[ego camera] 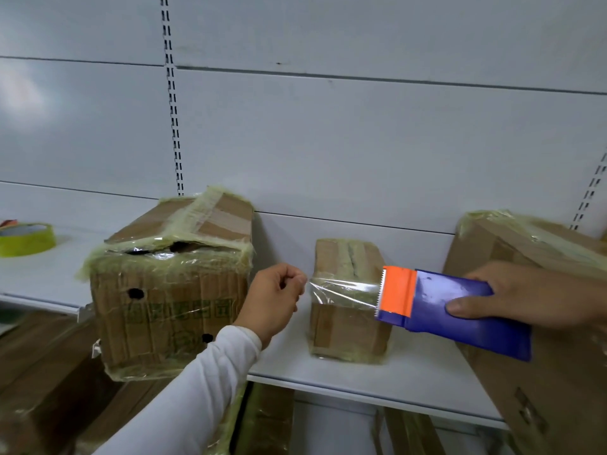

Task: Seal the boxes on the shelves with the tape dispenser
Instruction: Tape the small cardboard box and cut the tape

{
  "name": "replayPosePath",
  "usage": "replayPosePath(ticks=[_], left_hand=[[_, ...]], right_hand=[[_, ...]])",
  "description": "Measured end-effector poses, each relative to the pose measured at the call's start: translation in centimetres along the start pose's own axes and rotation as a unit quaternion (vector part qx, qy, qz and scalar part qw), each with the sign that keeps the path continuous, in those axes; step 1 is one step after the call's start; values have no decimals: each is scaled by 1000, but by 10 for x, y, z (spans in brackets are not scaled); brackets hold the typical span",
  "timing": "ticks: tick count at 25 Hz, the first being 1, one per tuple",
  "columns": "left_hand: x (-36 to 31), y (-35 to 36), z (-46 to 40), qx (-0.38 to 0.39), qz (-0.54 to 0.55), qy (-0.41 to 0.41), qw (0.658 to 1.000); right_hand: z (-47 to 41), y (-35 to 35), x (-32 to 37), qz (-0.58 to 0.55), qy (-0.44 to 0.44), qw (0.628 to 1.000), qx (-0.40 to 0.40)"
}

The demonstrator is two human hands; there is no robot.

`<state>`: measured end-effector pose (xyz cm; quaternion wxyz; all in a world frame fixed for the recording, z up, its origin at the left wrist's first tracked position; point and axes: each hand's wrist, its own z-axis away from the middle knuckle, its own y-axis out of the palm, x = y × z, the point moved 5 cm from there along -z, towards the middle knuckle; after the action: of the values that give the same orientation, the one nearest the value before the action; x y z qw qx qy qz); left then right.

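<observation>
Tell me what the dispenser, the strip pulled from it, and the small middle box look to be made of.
Dispenser: probably plastic, glossy blue body with an orange front; its toothed edge looks like metal.
Strip: clear, shiny film tape, since the box shows through it.
Small box: brown cardboard, matte, partly wrapped in yellowish, wrinkled tape.

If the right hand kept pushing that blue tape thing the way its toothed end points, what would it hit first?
Probably the left hand, which pinches the stretched tape ahead of the tape dispenser held by the right hand. Depth is unclear; the small box sits behind.
</observation>
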<state>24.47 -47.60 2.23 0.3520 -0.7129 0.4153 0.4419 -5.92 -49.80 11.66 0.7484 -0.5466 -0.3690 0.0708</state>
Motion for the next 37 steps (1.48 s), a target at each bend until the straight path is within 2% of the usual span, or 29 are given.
replayPosePath(ticks=[5,12,16,18,20,23,25,29,31,34,35,37], left_hand=[[14,5,-11,-37,-35,-36,998],[20,25,-17,-23,-98,-30,994],[19,25,-22,-55,-146,-9,988],[21,20,-24,-67,-131,-14,989],[17,21,-20,-68,-136,52,987],[14,39,-15,33,-227,153,961],[16,42,-21,72,-264,163,948],[12,39,-26,109,-249,172,947],[7,39,-27,109,-314,178,926],[0,46,-19,65,-481,231,843],[-1,48,-16,64,-490,228,839],[2,54,-14,79,-466,206,857]], right_hand=[[-20,3,1,9,31,999,4],[-36,8,-6,-12,76,997,-3],[-45,14,-14,-27,83,996,-14],[-49,15,-17,-42,82,996,-12],[-50,17,-17,-53,83,995,-9],[-53,19,-20,-58,83,995,-11],[-54,21,-22,-67,79,995,-9],[-54,27,-23,-87,74,993,-11],[-54,29,-23,-86,69,994,-13],[-50,29,-24,-90,64,994,-16],[-49,30,-24,-97,65,993,-14],[-48,33,-25,-107,62,992,-19]])
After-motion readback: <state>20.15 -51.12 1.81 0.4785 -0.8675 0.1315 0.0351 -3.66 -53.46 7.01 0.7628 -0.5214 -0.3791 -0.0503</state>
